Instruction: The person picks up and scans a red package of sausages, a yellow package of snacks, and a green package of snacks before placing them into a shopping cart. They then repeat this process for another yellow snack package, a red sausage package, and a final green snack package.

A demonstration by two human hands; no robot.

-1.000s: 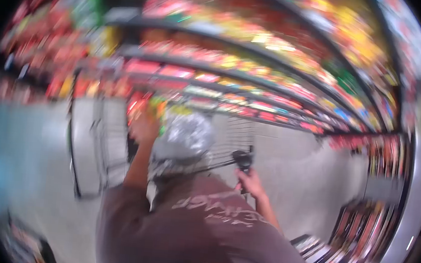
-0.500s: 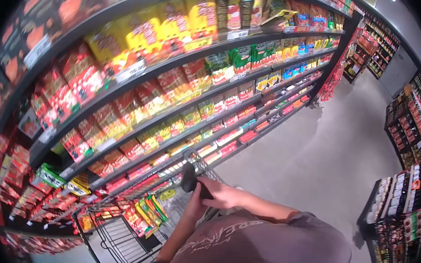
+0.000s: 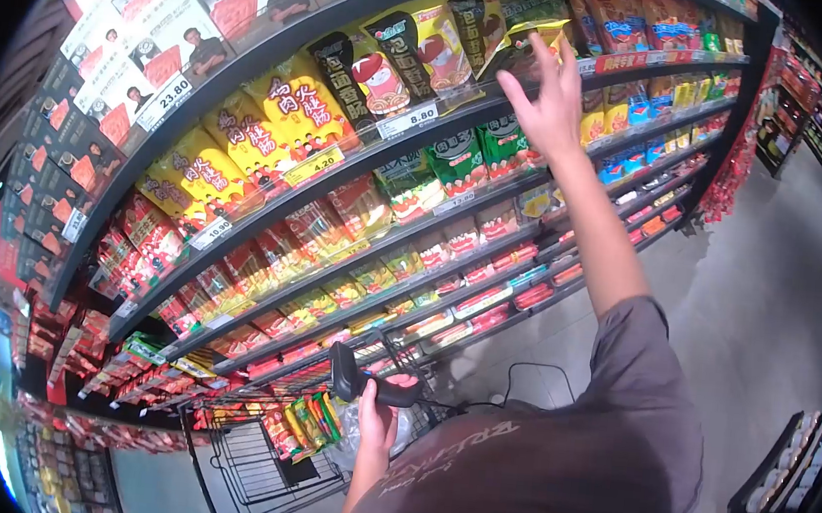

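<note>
My left hand (image 3: 378,415) is wrapped round the grip of a black handheld barcode scanner (image 3: 349,372), above the shopping cart. A black cord runs from its handle toward my body. Raised to an upper shelf, my right hand (image 3: 550,98) has its fingers spread. Its fingertips overlap the edge of a tilted black-and-yellow snack bag (image 3: 522,51) that sticks out over the shelf front. Left of it stand black bags of sausage (image 3: 390,49) with pictures on them, above a price tag (image 3: 408,119) reading 8.80.
Below my left hand, the wire shopping cart (image 3: 245,472) holds colourful packets (image 3: 303,426) and clear plastic. Yellow sausage bags (image 3: 312,101) and green bags (image 3: 459,158) line the shelves. White boxes (image 3: 228,6) are stacked upper left. A grey aisle floor (image 3: 760,287) lies to the right, beside a low display (image 3: 794,461).
My right hand has left the scanner and risen to the tilted bag on the upper shelf. The scanner stays in my left hand. The view has shifted closer to the shelves.
</note>
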